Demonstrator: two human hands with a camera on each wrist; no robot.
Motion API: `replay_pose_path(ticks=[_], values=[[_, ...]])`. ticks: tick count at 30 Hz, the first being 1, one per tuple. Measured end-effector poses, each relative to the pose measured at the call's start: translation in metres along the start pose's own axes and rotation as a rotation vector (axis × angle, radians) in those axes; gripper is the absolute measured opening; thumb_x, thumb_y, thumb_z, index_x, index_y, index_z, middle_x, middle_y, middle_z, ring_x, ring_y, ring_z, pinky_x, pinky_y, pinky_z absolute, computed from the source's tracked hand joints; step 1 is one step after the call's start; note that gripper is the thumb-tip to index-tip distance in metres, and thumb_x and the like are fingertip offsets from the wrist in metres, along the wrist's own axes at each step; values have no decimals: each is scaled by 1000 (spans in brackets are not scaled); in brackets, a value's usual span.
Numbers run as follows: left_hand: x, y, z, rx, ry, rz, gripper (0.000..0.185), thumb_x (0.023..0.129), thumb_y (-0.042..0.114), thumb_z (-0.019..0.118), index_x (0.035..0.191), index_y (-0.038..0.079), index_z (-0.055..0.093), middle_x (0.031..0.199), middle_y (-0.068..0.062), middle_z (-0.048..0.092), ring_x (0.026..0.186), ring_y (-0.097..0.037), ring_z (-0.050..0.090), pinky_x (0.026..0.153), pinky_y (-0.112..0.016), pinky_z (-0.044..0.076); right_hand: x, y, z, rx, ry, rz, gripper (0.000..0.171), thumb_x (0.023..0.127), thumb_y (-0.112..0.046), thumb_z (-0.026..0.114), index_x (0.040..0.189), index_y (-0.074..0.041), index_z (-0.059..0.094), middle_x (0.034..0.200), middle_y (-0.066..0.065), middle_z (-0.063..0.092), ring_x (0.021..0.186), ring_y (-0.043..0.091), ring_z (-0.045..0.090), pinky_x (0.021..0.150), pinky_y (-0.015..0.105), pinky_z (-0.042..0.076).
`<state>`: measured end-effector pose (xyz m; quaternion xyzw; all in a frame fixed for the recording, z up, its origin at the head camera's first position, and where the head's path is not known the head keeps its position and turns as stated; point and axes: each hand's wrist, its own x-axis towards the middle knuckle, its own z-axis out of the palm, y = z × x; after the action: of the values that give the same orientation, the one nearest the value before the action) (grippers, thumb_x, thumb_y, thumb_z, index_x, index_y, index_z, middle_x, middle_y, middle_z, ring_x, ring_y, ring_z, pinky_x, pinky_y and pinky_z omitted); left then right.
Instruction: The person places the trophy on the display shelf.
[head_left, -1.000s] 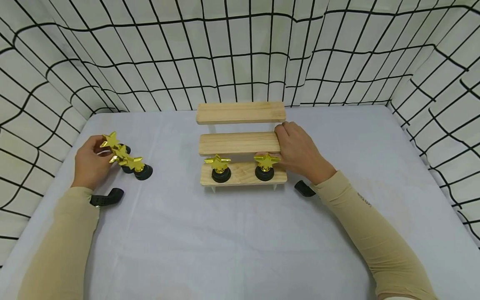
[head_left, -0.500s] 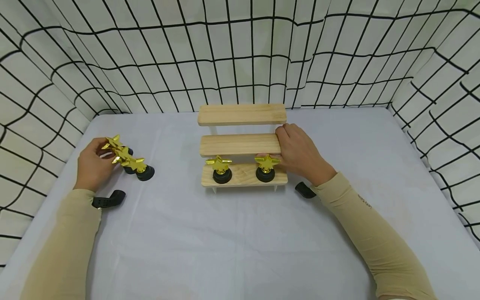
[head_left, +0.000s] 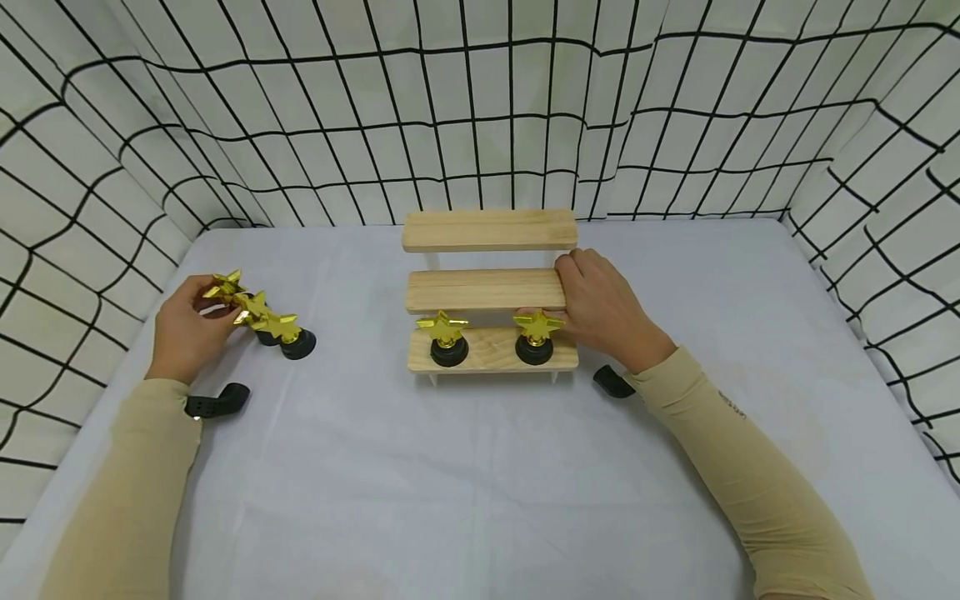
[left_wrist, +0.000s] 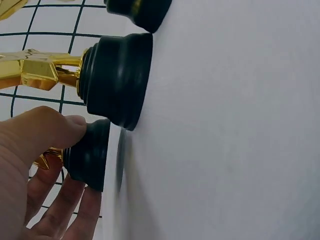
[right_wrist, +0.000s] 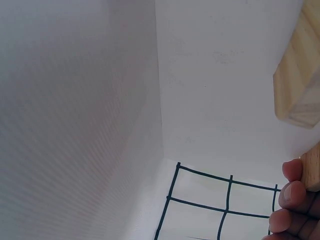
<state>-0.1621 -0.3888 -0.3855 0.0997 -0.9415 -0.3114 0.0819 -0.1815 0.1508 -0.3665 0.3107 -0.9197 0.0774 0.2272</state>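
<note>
At the left, my left hand (head_left: 191, 325) holds the farthest of several gold star trophies by its black base (left_wrist: 87, 155), thumb on one side and fingers on the other. A thin pale gap and a shadow show beside that base in the left wrist view. Two more star trophies stand nearer: a middle trophy (head_left: 255, 308) and a front trophy (head_left: 298, 343). My right hand (head_left: 603, 308) grips the right end of the middle shelf (head_left: 483, 292) of a three-step wooden stand. In the right wrist view its fingertips (right_wrist: 294, 194) curl at the wood's end.
On the stand's lowest step (head_left: 491, 354) are a left star trophy (head_left: 447, 340) and a right star trophy (head_left: 535, 337). The top step (head_left: 487, 231) rises behind. A white cloth covers the table (head_left: 450, 483). Black wire grid (head_left: 472, 125) lines the back and sides.
The whole scene shifts slightly right and down in the head view. My left hand has drawn the farthest trophy slightly away from the other two. My right hand keeps its grip on the stand.
</note>
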Motion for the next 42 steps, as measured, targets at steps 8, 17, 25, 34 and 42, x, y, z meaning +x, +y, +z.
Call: replay_pose_path(ticks=[8, 17, 25, 34, 42], values=[[-8, 0, -7, -7, 27, 24, 56, 99, 21, 70, 147, 2, 47, 139, -17, 56, 99, 18, 40, 80, 10, 40, 0, -3, -1, 2, -7, 2, 100, 89, -84, 20, 107, 7, 56, 88, 16, 56, 76, 29, 49, 67, 40, 46], [-15, 1, -16, 7, 36, 41, 63, 98, 32, 71, 146, 1, 46, 136, -14, 54, 103, 8, 49, 78, 11, 38, 1, -5, 0, 19, -16, 7, 97, 89, -83, 27, 107, 8, 56, 89, 17, 57, 76, 30, 49, 67, 40, 46], [-15, 3, -24, 11, 41, 41, 68, 94, 41, 74, 145, 4, 47, 129, -5, 56, 100, 10, 47, 77, 10, 39, 1, -6, -2, 10, -27, 13, 73, 86, -56, 78, 109, 9, 56, 91, 18, 58, 78, 31, 51, 69, 42, 48], [-19, 11, -37, 8, 54, 57, 68, 95, 38, 74, 146, 3, 46, 126, 2, 53, 98, 16, 43, 79, 10, 39, 0, -5, -2, 38, -35, 35, 88, 89, -78, 54, 108, 8, 56, 91, 18, 58, 78, 31, 51, 67, 40, 48], [-23, 19, -47, 19, 85, 91, 63, 94, 34, 75, 143, 4, 49, 119, 12, 51, 97, 20, 41, 84, 6, 44, 0, -5, -2, 46, -2, 26, 106, 84, -89, 19, 108, 8, 57, 90, 19, 59, 77, 31, 51, 65, 41, 47]])
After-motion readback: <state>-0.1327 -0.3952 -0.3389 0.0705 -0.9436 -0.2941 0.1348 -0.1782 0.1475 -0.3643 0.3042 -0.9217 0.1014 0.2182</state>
